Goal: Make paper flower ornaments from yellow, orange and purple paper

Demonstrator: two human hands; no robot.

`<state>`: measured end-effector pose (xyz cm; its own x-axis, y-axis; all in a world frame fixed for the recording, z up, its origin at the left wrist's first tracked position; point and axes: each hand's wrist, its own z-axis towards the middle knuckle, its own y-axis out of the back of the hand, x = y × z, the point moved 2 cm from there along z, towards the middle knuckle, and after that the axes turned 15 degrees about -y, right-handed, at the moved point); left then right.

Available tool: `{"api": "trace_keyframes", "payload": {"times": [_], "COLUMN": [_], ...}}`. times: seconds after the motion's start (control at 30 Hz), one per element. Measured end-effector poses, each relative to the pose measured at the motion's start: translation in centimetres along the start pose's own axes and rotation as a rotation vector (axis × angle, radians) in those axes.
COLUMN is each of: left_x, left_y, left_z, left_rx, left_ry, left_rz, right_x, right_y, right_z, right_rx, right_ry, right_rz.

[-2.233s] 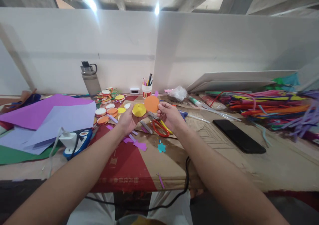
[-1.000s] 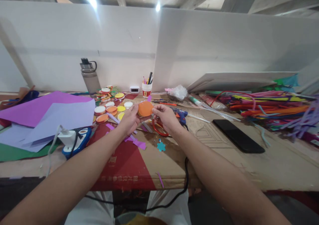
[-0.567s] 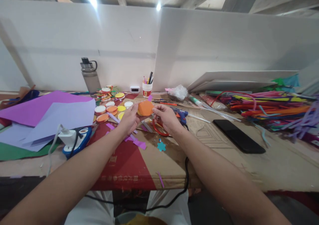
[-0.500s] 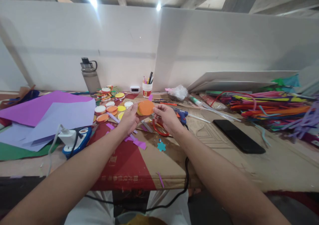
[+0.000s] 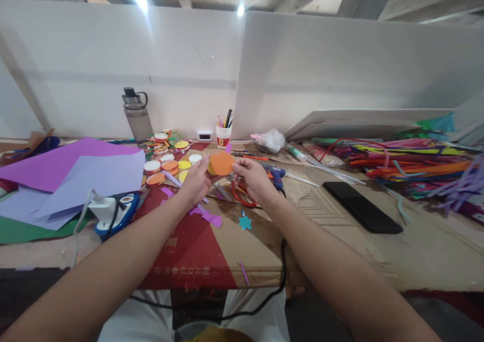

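Between my two hands, above the cardboard, are orange paper discs (image 5: 221, 164), overlapping, with a yellowish edge at the left. My left hand (image 5: 197, 181) pinches them at their left side. At the right edge, my right hand (image 5: 252, 179) grips the orange disc between thumb and fingers. Red-handled scissors (image 5: 242, 196) lie just under my right hand. A teal paper snowflake (image 5: 245, 221) rests on the cardboard below the hands. Round paper-topped pieces in white, orange and yellow (image 5: 152, 167) stand to the left of my left hand, beside purple paper scraps (image 5: 212, 219).
Purple sheets (image 5: 91, 180) and a white plug on a blue power strip (image 5: 121, 216) lie left. Behind stand a bottle (image 5: 138, 120) and a pen cup (image 5: 223, 136). A glue gun (image 5: 278, 177), black phone (image 5: 362, 207) and colourful strips (image 5: 416, 163) are right.
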<state>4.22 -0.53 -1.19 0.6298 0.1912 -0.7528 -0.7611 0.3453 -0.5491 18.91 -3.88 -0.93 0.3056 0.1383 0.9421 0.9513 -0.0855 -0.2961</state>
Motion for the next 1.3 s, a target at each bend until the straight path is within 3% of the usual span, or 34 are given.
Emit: {"api": "trace_keyframes", "payload": {"times": [0.47, 0.77, 0.97, 1.17, 1.3], "left_x": [0.0, -0.3, -0.2, -0.2, -0.3], "left_y": [0.0, -0.3, -0.7, -1.0, -1.0], "left_z": [0.3, -0.4, -0.6, -0.7, -0.7], "left_rx": [-0.002, 0.124, 0.113, 0.219, 0.217], "left_ry": [0.063, 0.012, -0.023, -0.056, -0.063], "left_rz": [-0.054, -0.046, -0.046, -0.01, 0.042], "right_x": [0.2, 0.1, 0.1, 0.3, 0.5], "right_y": [-0.2, 0.1, 0.1, -0.1, -0.1], "right_z": [0.0, 0.3, 0.1, -0.1, -0.1], "right_rx": [0.126, -0.058, -0.155, -0.193, -0.177], "right_ry": [0.018, 0.137, 0.213, 0.277, 0.291], "right_rz": [-0.076, -0.126, -0.228, -0.291, -0.298]}}
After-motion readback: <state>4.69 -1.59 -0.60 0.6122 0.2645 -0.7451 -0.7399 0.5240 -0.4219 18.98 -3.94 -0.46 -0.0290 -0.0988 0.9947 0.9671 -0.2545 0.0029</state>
